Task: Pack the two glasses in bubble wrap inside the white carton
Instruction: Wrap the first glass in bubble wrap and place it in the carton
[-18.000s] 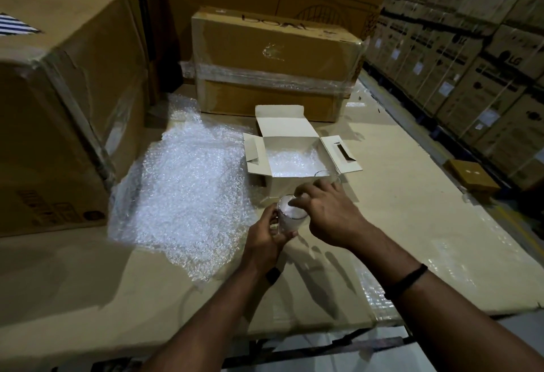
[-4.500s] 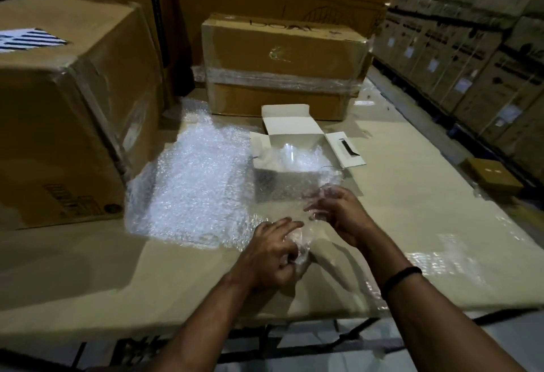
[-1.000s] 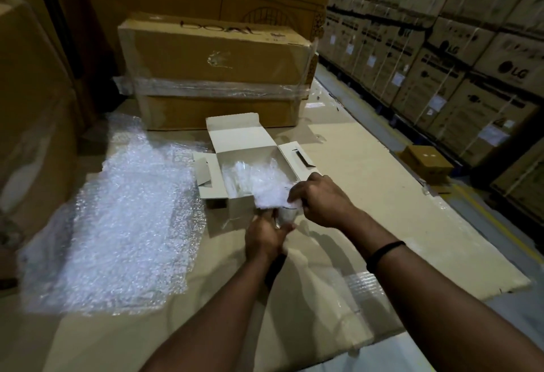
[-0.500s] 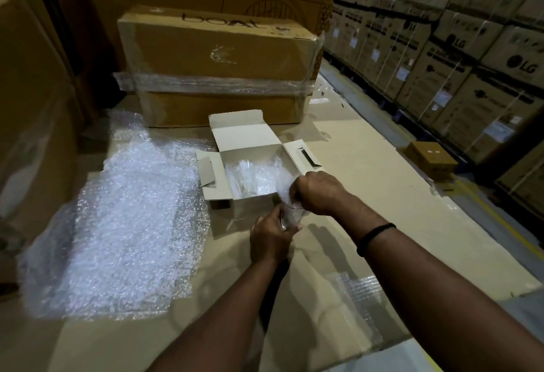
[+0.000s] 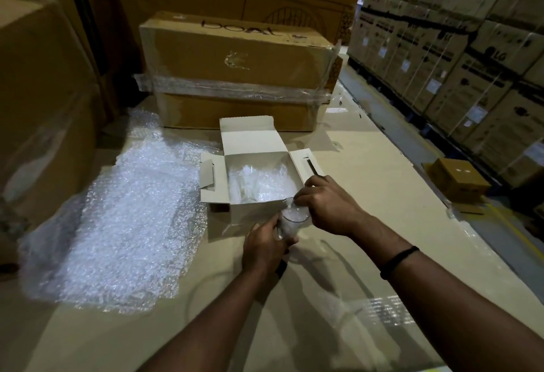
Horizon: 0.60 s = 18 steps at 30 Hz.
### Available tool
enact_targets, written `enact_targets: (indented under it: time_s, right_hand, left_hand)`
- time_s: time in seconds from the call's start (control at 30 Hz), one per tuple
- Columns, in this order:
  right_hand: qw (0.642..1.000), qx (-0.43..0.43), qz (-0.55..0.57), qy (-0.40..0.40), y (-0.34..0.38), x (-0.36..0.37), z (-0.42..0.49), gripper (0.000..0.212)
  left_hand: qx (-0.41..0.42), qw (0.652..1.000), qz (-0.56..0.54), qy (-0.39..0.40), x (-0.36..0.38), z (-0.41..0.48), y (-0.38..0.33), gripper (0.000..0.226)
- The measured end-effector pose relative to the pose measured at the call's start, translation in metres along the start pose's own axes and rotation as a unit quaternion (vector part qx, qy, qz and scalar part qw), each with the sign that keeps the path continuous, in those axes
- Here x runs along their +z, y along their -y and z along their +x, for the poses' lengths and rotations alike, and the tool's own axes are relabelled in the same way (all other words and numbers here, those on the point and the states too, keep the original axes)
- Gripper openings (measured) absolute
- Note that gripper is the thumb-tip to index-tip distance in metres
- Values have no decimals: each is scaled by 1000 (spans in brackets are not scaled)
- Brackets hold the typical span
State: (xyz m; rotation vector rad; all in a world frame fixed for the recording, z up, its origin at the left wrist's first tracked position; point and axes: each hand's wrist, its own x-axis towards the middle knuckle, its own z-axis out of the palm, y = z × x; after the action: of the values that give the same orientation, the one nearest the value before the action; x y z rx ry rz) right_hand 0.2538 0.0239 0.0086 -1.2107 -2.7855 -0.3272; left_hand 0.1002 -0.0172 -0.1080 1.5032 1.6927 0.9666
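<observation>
glass (image 5: 292, 220) | upright, mouth up | left hand (image 5: 265, 246) grips | right hand (image 5: 326, 205) at rim

Dim warehouse, light falling mostly on the cardboard-covered tabletop (image 5: 368, 195). Large brown cartons at left (image 5: 38, 101) and behind; a long taped brown box (image 5: 235, 71) lies across the far edge. Right: an aisle floor (image 5: 412, 139), a small brown box (image 5: 457, 182) on it, stacked wrapped cartons (image 5: 471, 48) beyond.
</observation>
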Motion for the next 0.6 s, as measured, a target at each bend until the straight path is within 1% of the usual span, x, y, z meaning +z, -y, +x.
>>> enact_targets:
  time_s: [0.1,0.13,0.17,0.23,0.33,0.37,0.43,0.47,0.5,0.53,0.6]
  right_hand:
    - [998,-9,5,66,2,-5,-3,49]
    - [996,-13,7,87,5,-6,-3,51]
    - [994,-13,12,111,10,-6,-1,52]
    - [988,-10,17,155,15,-8,4,53]
    - [979,-14,19,201,15,-15,9,58]
    - [982,-10,39,183,13,-17,7,58]
    - [993,35,94,67,7,-22,-2,56]
    - [992,66,108,10,5,-22,-8,54]
    - [991,82,102,-19,3,-22,-12,53]
    - [993,81,86,-19,4,-20,-16,53]
    - [996,54,52,40,10,-15,-20,56]
  left_hand:
    - [5,1000,-22,1,1,-6,-3,31]
    - [8,1000,-26,5,0,-7,-2,29]
    - [10,999,-37,4,1,-6,-1,33]
    - [6,1000,-20,13,-1,-4,-1,44]
    - [20,1000,-21,0,-1,-6,2,57]
    - [22,999,-33,-2,1,-6,3,60]
    - [25,999,-42,-2,2,-7,4,63]
    - [21,999,-44,-5,4,-7,4,61]
    - [21,998,-52,-10,4,-6,4,58]
    - [19,998,-52,-14,2,-8,0,55]
    - [25,999,-46,-16,3,-8,0,52]
